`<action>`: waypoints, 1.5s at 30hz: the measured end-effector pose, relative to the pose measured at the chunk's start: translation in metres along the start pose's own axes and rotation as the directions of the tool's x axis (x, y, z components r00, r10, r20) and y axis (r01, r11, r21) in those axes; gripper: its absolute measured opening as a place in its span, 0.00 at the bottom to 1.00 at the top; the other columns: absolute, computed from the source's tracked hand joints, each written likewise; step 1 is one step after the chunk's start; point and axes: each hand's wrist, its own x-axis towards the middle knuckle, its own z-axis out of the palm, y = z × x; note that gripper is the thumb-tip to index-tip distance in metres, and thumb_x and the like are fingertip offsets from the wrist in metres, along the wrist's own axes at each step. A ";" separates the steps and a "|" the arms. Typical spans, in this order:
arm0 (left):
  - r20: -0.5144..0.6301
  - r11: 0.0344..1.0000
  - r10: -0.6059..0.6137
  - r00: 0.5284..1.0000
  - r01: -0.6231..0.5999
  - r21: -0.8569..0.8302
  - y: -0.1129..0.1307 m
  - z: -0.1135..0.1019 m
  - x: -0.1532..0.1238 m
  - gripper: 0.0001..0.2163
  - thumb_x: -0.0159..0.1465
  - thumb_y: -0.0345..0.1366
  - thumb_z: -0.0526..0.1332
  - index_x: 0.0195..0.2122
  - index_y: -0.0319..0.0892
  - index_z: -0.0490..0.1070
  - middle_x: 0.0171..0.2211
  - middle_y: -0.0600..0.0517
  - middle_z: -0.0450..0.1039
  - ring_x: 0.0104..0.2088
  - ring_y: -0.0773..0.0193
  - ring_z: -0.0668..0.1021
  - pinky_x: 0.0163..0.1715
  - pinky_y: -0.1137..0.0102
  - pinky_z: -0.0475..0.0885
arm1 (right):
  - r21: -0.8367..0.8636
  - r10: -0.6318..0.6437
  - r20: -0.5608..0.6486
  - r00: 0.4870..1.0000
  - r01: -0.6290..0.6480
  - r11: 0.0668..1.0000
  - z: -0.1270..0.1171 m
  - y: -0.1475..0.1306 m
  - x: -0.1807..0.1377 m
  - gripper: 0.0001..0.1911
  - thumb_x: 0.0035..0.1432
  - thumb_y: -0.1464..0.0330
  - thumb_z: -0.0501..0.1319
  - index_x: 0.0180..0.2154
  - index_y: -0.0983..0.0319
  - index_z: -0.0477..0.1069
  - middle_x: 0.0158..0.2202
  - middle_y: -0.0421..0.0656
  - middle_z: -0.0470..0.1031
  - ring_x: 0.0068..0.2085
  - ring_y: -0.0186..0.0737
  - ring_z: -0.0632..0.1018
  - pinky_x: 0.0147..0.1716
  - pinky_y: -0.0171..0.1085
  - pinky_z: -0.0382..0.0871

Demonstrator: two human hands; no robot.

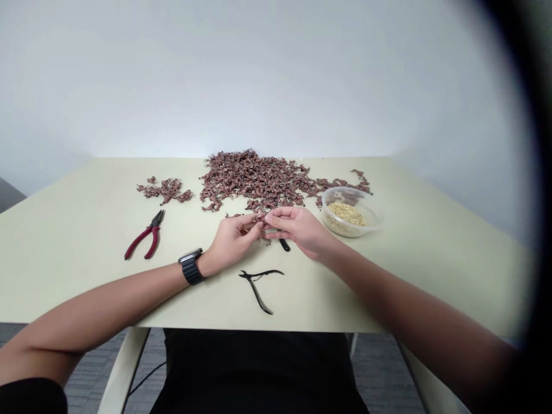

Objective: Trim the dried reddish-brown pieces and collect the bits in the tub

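Note:
Over the middle of the table, my left hand [234, 238] pinches a small reddish-brown piece [259, 218] between thumb and fingers. My right hand [302, 230] meets it from the right, its thumb and forefinger closed at the same piece; the fingertips hide most of it. Behind both hands spreads a big heap of similar brown, knobbly pieces [254, 177]. A black handle [284, 245] pokes out below my right hand, the rest of that tool covered. Nearer to me lie black cuticle nippers [257, 287], their handles spread.
Pliers with red handles [149, 234] lie at the left, below a smaller pile of brown pieces [166, 191]. On the right stands a clear round tub [330, 225] with golden bits [348, 214] inside. The pale table [86, 241] ends at a wall behind.

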 end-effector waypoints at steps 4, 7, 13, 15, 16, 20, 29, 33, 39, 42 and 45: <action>-0.017 1.000 -0.007 1.000 0.008 0.007 0.001 0.000 0.001 0.14 0.71 0.45 0.60 0.46 0.39 0.78 0.35 0.47 0.83 0.34 0.62 0.83 0.36 0.70 0.77 | -0.390 -0.240 -0.129 0.962 0.174 0.904 0.002 -0.005 -0.006 0.15 0.56 0.55 0.72 0.36 0.60 0.80 0.38 0.45 0.81 0.39 0.42 0.79 0.45 0.43 0.76; 0.000 0.998 0.019 1.000 -0.019 0.058 0.002 0.000 0.001 0.12 0.71 0.42 0.60 0.44 0.39 0.78 0.31 0.49 0.81 0.32 0.64 0.81 0.35 0.71 0.74 | -0.564 -0.367 -0.088 0.926 0.258 0.784 0.004 -0.009 -0.009 0.12 0.61 0.57 0.68 0.34 0.59 0.80 0.39 0.46 0.81 0.42 0.44 0.78 0.43 0.42 0.73; 0.050 0.997 0.042 0.998 -0.045 0.062 0.008 0.001 -0.001 0.12 0.70 0.40 0.60 0.32 0.39 0.73 0.26 0.52 0.76 0.28 0.68 0.74 0.32 0.73 0.69 | -0.577 -0.418 -0.006 0.908 0.339 0.743 0.010 -0.008 -0.012 0.09 0.64 0.61 0.65 0.34 0.58 0.79 0.44 0.48 0.78 0.47 0.46 0.77 0.37 0.39 0.72; 0.059 0.996 0.046 0.997 -0.051 0.071 0.009 0.000 -0.002 0.12 0.70 0.41 0.60 0.31 0.39 0.74 0.25 0.53 0.76 0.27 0.69 0.73 0.31 0.73 0.67 | -0.588 -0.420 0.007 0.908 0.343 0.733 0.010 -0.008 -0.012 0.08 0.63 0.62 0.65 0.33 0.58 0.78 0.43 0.47 0.78 0.46 0.45 0.77 0.37 0.38 0.72; 0.064 0.996 0.048 0.997 -0.053 0.078 0.010 0.000 -0.002 0.12 0.70 0.41 0.61 0.32 0.39 0.74 0.25 0.53 0.76 0.26 0.69 0.72 0.30 0.74 0.66 | -0.589 -0.418 0.012 0.909 0.344 0.731 0.010 -0.008 -0.013 0.08 0.63 0.63 0.65 0.32 0.58 0.78 0.43 0.47 0.78 0.45 0.44 0.77 0.37 0.38 0.72; 0.074 0.990 0.062 0.995 -0.070 0.121 0.009 -0.001 -0.003 0.11 0.69 0.39 0.61 0.33 0.39 0.75 0.25 0.54 0.76 0.26 0.69 0.71 0.31 0.73 0.65 | -0.577 -0.410 0.011 0.912 0.341 0.742 0.012 -0.009 -0.014 0.06 0.62 0.65 0.65 0.32 0.59 0.77 0.44 0.47 0.77 0.46 0.43 0.77 0.38 0.37 0.74; 0.058 0.981 0.073 0.996 -0.082 0.178 0.007 0.000 -0.004 0.14 0.69 0.39 0.61 0.28 0.38 0.73 0.22 0.55 0.71 0.25 0.70 0.69 0.30 0.72 0.64 | -0.583 -0.430 0.034 0.902 0.367 0.725 0.011 -0.003 -0.010 0.06 0.61 0.66 0.66 0.31 0.59 0.77 0.45 0.45 0.76 0.45 0.42 0.78 0.37 0.38 0.76; 0.070 0.979 0.071 0.995 -0.083 0.185 0.008 0.000 -0.003 0.14 0.69 0.40 0.61 0.28 0.38 0.73 0.23 0.55 0.73 0.26 0.69 0.71 0.30 0.72 0.64 | -0.570 -0.421 0.036 0.906 0.365 0.736 0.009 -0.002 -0.009 0.05 0.60 0.67 0.66 0.31 0.59 0.77 0.46 0.45 0.75 0.45 0.41 0.78 0.37 0.38 0.77; 0.073 0.971 0.081 0.994 -0.095 0.220 0.006 0.000 -0.003 0.13 0.68 0.38 0.61 0.28 0.38 0.71 0.24 0.55 0.72 0.26 0.69 0.71 0.31 0.72 0.65 | -0.580 -0.415 0.040 0.909 0.359 0.731 0.009 -0.002 -0.008 0.05 0.59 0.67 0.66 0.31 0.59 0.78 0.47 0.46 0.75 0.45 0.42 0.78 0.36 0.38 0.77; 0.063 0.961 0.096 0.993 -0.109 0.255 0.006 0.000 -0.003 0.13 0.67 0.38 0.61 0.26 0.39 0.68 0.23 0.56 0.70 0.25 0.70 0.69 0.29 0.73 0.63 | -0.584 -0.409 0.029 0.912 0.348 0.734 0.010 -0.002 -0.008 0.05 0.59 0.67 0.66 0.30 0.59 0.77 0.47 0.46 0.75 0.45 0.42 0.78 0.36 0.38 0.77; 0.057 0.942 0.119 0.991 -0.131 0.309 0.004 0.000 -0.004 0.13 0.67 0.38 0.62 0.26 0.40 0.66 0.22 0.57 0.69 0.25 0.70 0.68 0.28 0.74 0.61 | -0.592 -0.406 0.018 0.914 0.337 0.732 0.012 -0.002 -0.009 0.05 0.58 0.67 0.67 0.30 0.59 0.77 0.47 0.46 0.76 0.45 0.42 0.78 0.38 0.39 0.77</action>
